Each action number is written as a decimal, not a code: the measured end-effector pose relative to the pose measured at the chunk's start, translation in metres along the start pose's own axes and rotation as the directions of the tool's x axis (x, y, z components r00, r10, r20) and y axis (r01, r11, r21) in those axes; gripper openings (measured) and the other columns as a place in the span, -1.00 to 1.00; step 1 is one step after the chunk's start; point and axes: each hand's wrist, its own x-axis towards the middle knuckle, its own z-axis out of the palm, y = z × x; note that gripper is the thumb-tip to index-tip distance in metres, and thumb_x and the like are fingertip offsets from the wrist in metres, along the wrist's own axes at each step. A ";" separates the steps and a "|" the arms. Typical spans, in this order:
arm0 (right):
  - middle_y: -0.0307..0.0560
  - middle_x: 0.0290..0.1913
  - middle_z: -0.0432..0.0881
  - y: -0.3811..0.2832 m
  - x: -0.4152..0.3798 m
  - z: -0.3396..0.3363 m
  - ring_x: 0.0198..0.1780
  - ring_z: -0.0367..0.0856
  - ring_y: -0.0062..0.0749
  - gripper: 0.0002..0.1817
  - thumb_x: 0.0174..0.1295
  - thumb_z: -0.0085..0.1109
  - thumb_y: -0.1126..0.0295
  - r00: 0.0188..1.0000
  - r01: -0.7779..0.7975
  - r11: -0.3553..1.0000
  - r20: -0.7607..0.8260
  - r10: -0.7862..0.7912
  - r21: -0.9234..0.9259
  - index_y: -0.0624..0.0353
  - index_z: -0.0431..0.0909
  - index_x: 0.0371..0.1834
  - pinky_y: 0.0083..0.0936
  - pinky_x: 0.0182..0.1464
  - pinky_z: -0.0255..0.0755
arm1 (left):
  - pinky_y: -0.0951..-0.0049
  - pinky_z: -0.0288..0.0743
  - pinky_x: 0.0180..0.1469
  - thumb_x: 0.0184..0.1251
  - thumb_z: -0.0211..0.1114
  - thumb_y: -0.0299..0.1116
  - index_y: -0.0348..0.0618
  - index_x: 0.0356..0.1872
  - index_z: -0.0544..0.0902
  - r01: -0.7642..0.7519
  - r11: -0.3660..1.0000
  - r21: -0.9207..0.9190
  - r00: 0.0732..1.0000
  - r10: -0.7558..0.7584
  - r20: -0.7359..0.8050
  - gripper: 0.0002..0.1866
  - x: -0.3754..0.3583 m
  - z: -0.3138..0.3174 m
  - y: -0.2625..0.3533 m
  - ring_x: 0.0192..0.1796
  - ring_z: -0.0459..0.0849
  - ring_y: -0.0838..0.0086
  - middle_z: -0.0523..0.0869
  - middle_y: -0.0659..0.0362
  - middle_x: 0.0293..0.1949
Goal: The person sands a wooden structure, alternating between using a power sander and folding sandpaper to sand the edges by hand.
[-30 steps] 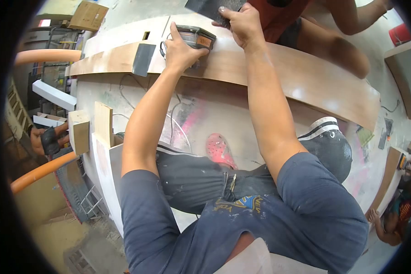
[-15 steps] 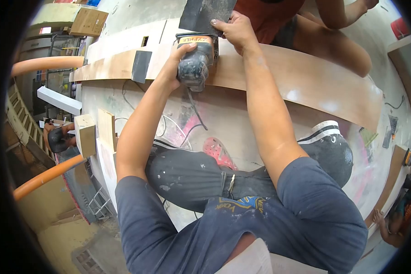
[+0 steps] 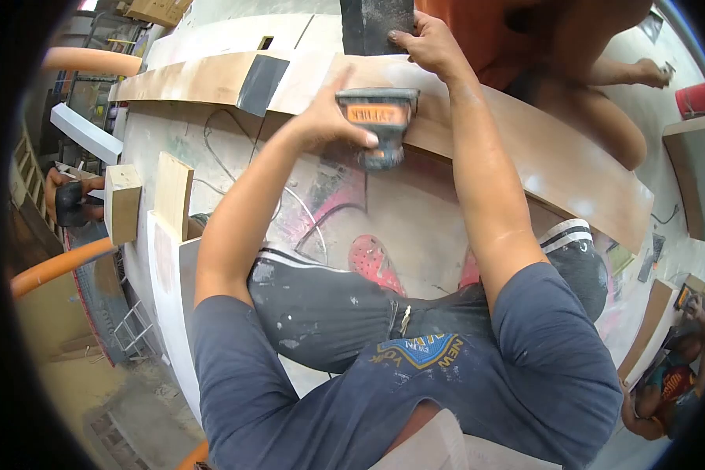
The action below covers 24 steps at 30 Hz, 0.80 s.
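A bright, dusty workshop floor [image 3: 423, 215], and across it runs a long curved wooden panel [image 3: 583, 188], a dark sheet [image 3: 262, 84] lying over its left part. A person in an orange-red top [image 3: 486, 39] is right there on the far side; over at the right edge, another person [image 3: 670, 376] is busy at a separate board.

Both arms reach forward, the left bent at the elbow, the right straighter and farther out. Left hand [image 3: 321, 121]: wrapped round the side of the sander [image 3: 380, 116], thumb pressed to the casing, fingers blurred and partly hidden. The sander sits before the panel's near edge in view, flat plate away from the wearer, label upside down; whether it touches the wood, I cannot tell. Right hand [image 3: 439, 51]: thumb and fingers pinch the edge of a black sheet [image 3: 377, 27] up by the top of the view.

And there's the change! Half a second ago plate and sheet met in view; now a gap shows between them, the sander shifted right.
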 end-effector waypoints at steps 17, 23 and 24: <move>-0.13 -0.16 0.74 -0.015 -0.078 -0.013 -0.19 0.65 -0.62 -0.75 0.24 0.29 0.55 0.969 0.236 0.962 -0.112 -0.222 0.136 0.33 0.60 -0.02 -0.63 -0.14 0.54 | 0.50 0.64 -0.12 -0.10 0.66 -0.29 -0.19 0.42 0.31 -0.307 0.942 0.136 0.896 0.335 -0.292 -0.02 0.010 0.012 -0.008 -0.11 0.68 0.50 0.57 0.03 0.11; -0.14 -0.22 0.76 -0.025 -0.070 -0.019 -0.24 0.64 -0.64 -0.75 0.23 0.31 0.53 0.984 0.175 0.984 0.047 -0.175 -0.017 0.34 0.62 -0.04 -0.63 -0.16 0.52 | 0.51 0.65 -0.24 0.31 0.39 -0.17 0.11 0.35 0.44 -0.087 0.996 -0.033 0.971 0.077 -0.226 -0.41 0.005 0.005 0.013 -0.06 0.66 0.49 0.60 0.10 0.04; -0.14 -0.22 0.76 -0.026 -0.068 -0.016 -0.24 0.64 -0.64 -0.74 0.23 0.32 0.52 0.982 0.179 0.982 0.074 -0.174 -0.054 0.34 0.62 -0.03 -0.63 -0.16 0.52 | 0.48 0.67 -0.27 0.36 0.33 -0.19 0.16 0.34 0.45 -0.066 0.998 -0.010 0.979 0.063 -0.194 -0.47 0.008 0.004 0.011 -0.03 0.66 0.48 0.60 0.10 0.03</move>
